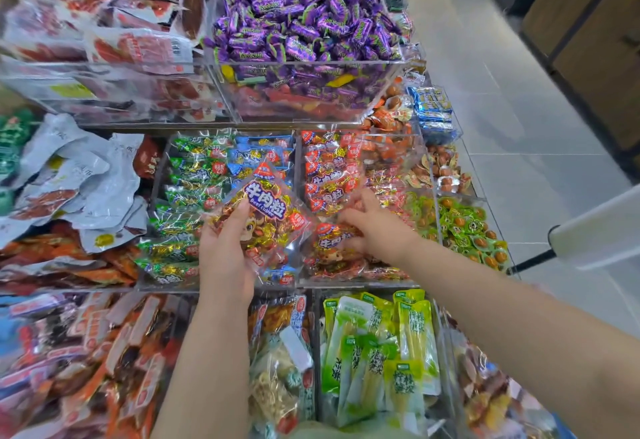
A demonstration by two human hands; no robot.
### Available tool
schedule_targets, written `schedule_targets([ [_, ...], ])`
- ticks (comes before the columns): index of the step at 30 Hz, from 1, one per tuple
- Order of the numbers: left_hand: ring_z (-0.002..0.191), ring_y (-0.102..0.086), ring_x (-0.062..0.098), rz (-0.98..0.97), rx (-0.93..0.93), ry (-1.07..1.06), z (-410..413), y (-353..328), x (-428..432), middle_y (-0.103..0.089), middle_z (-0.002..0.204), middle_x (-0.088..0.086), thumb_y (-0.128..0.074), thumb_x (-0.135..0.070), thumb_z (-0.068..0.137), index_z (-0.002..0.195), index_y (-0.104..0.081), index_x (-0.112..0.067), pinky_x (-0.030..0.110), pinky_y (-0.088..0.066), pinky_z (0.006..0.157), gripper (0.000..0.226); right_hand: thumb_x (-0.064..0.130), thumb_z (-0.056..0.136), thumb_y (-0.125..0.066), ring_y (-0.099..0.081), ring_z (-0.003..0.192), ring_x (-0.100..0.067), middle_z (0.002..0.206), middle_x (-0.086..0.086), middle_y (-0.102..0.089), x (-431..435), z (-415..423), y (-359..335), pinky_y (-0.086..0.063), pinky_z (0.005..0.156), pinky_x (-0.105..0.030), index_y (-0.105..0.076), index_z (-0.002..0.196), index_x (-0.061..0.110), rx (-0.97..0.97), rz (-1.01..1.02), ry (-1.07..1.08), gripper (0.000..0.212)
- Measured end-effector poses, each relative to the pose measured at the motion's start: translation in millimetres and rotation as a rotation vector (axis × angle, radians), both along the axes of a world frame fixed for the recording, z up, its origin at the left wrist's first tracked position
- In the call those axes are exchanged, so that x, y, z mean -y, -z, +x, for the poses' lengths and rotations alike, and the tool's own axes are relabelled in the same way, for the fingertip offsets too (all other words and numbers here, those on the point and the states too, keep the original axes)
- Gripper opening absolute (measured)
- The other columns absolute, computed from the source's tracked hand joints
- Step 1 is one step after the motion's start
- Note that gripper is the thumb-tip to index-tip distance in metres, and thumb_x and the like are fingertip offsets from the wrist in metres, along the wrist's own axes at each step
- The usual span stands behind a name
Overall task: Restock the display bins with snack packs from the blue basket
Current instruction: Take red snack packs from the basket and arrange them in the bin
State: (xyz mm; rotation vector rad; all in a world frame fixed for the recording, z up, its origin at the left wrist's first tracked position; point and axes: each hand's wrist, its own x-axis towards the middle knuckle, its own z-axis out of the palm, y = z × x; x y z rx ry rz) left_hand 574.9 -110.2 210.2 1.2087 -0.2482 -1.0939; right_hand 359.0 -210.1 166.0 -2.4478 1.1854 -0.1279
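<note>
My left grip (225, 258) is clamped on a beef-cube pack (266, 210) above the display bin (360, 284): light, crinkly, likely slippery; hold it by the sealed edge. My right grip (377, 227), fingers apart, rests on red packs (329, 178) beyond.

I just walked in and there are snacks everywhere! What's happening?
A person is restocking clear snack bins. Their left hand holds a beef cubes pack above the bins. The right hand reaches onto the red beef cubes packs in the next bin. The held pack isn't put down yet.
</note>
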Motion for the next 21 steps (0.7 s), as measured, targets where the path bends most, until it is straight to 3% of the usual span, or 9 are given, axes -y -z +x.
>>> schedule_targets([
  [4,0.089,-0.073,0.019,-0.028,0.022,-0.025,4,-5,-1,-0.076,0.097,-0.001,-0.065,-0.022,0.089,0.118,-0.06,-0.019,0.034,-0.058,0.061,0.03,0.045,0.079,-0.067,-0.048,0.115,-0.022,0.15,-0.003,-0.015,13,-5,-20,-0.028,0.1,-0.024,-0.065,0.099,0.019,0.051,0.027,-0.031,0.033],
  [7,0.09,-0.073,0.019,-0.034,0.031,-0.034,3,-8,-1,-0.076,0.096,-0.001,-0.065,-0.022,0.089,0.119,-0.061,-0.016,0.033,-0.058,0.061,0.03,0.043,0.083,-0.064,-0.058,0.104,-0.028,0.15,-0.011,-0.019,11,12,-18,-0.043,0.097,-0.034,-0.063,0.097,0.012,-0.05,-0.048,-0.187,0.034],
  [11,0.089,-0.073,0.02,-0.025,0.033,-0.032,-8,-8,-2,-0.076,0.093,-0.002,-0.066,-0.021,0.09,0.104,-0.061,-0.023,0.038,-0.06,0.064,0.016,0.046,0.088,-0.057,-0.054,0.108,-0.033,0.144,-0.013,-0.027,7,31,0,-0.051,0.083,-0.044,-0.058,0.112,0.012,-0.135,-0.172,-0.161,0.042],
  [13,0.085,-0.074,0.018,-0.009,0.025,-0.018,-16,-7,-2,-0.076,0.09,-0.004,-0.065,-0.021,0.091,0.101,-0.059,-0.026,0.037,-0.06,0.063,0.013,0.051,0.086,-0.057,-0.048,0.115,-0.033,0.14,-0.013,-0.031,8,30,6,-0.045,0.088,-0.045,-0.054,0.116,0.013,-0.156,-0.241,-0.142,0.048],
  [16,0.073,-0.072,0.015,0.01,0.015,0.015,-28,-3,-3,-0.076,0.087,-0.005,-0.065,-0.024,0.091,0.096,-0.059,-0.03,0.037,-0.057,0.06,0.009,0.064,0.076,-0.058,-0.026,0.128,-0.029,0.139,-0.003,-0.021,11,18,4,-0.024,0.108,-0.046,-0.04,0.127,0.022,-0.145,-0.217,-0.037,0.069],
  [18,0.078,-0.07,0.02,0.009,-0.048,0.029,-36,-1,-4,-0.073,0.093,0.0,-0.068,-0.029,0.085,0.098,-0.063,-0.027,0.037,-0.057,0.057,0.015,0.063,0.076,-0.058,-0.019,0.126,-0.016,0.13,0.01,-0.019,8,4,-5,-0.015,0.111,-0.035,-0.038,0.127,0.028,0.049,-0.137,0.108,0.064],
  [19,0.08,-0.07,0.022,0.004,-0.085,0.037,-40,1,-5,-0.072,0.095,0.001,-0.069,-0.03,0.08,0.101,-0.063,-0.025,0.037,-0.058,0.055,0.023,0.058,0.079,-0.057,-0.025,0.12,-0.008,0.123,0.014,-0.025,3,-3,-10,-0.013,0.109,-0.023,-0.044,0.121,0.031,0.213,-0.084,0.217,0.052],
  [21,0.071,-0.07,0.02,-0.041,-0.15,0.087,-50,3,-3,-0.072,0.09,0.002,-0.069,-0.025,0.075,0.106,-0.06,-0.017,0.035,-0.057,0.049,0.033,0.052,0.079,-0.055,-0.046,0.099,0.003,0.105,0.021,-0.048,-10,-12,-22,-0.03,0.095,-0.004,-0.056,0.099,0.037,0.59,0.159,0.418,0.025],
])
